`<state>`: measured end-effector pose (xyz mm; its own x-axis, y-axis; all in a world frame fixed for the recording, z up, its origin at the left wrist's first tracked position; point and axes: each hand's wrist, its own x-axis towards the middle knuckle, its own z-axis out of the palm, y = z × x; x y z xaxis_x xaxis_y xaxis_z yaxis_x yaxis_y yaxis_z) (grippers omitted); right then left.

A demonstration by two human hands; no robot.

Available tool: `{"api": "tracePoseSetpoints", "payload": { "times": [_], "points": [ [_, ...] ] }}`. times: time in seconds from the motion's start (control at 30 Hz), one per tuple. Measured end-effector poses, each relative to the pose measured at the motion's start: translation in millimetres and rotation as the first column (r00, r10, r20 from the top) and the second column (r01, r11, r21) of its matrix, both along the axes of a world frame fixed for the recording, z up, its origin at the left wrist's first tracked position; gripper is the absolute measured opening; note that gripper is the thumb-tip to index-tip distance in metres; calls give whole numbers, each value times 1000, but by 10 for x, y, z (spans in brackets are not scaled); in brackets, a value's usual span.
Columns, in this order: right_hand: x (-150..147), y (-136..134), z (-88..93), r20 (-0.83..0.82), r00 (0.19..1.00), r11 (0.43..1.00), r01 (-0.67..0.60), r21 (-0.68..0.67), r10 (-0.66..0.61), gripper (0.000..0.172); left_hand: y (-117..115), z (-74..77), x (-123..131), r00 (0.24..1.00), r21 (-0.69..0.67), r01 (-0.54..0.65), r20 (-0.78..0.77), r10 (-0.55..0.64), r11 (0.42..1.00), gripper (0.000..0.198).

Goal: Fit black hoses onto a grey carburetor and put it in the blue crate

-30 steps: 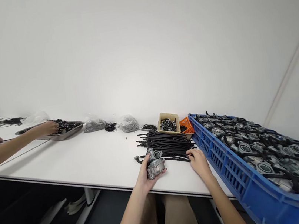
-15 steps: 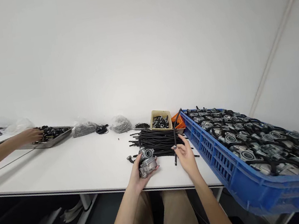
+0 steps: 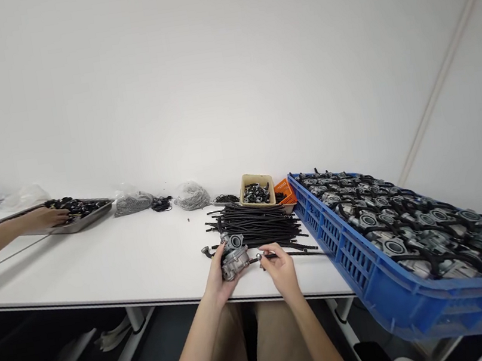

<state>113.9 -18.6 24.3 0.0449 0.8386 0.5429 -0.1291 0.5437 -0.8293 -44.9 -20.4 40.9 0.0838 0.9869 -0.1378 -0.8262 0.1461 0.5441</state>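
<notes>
Hands meet at the near edge of the worktop [image 3: 135, 262]; the left hand [image 3: 217, 277] is closed around a grey metal carburettor [image 3: 233, 258], held just above the surface; the right hand [image 3: 279, 268] pinches one black hose [image 3: 295, 252] by its end, fingers narrow, the hose tip pointing at the side of the carburettor and very close to it; whether the tip is already on a fitting cannot be told. The rest of the hose trails right along the worktop towards the blue crate [image 3: 372, 269].

Just behind the hands lies a pile of hoses [image 3: 257, 229], all loose and unfitted; behind that stand a beige bin [image 3: 257, 190] of small dark parts and an orange basket [image 3: 285, 191]. The crate, hanging over the worktop's right edge, is packed with carburettors that already carry looped black hoses; so, as a judgement, many units appear finished, the one in hand is mid-fit, and the thick pile suggests plenty left to do.

Further left along the wall sit two clear bags [image 3: 191, 197] of small grey pieces and a coil of black rings [image 3: 162, 204]. At the far left another person's hand [image 3: 45, 218] rests at a steel tray [image 3: 65, 216] holding dark parts; that arm is well apart from the wearer's own.
</notes>
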Motion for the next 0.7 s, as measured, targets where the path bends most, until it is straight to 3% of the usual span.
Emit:
{"api": "tracePoseSetpoints", "payload": {
  "times": [0.2, 0.33, 0.47, 0.6, 0.7],
  "points": [
    [-15, 29, -97, 72, 984, 976, -151, -160, 164, 22, 18, -22, 37, 997, 46, -76, 7, 76, 996, 24],
    [23, 47, -96, 4, 990, 978, -142, -150, 144, 22, 18, -22, 77, 989, 99, -144, -16, 146, 985, 32],
    [7, 40, -120, 93, 985, 983, -136, -127, 148, 18, 26, -33, 125, 960, 162, -214, -146, 238, 963, 45],
    [31, 64, -143, 11, 1000, 992, -13, -122, 14, 17, 26, -28, 139, 954, 159, -190, -205, 221, 969, 50],
    [55, 85, -152, 28, 999, 989, -18, -149, 22, 17, 17, -10, 129, 956, 126, -194, -197, 217, 973, 50]
  ]
}}
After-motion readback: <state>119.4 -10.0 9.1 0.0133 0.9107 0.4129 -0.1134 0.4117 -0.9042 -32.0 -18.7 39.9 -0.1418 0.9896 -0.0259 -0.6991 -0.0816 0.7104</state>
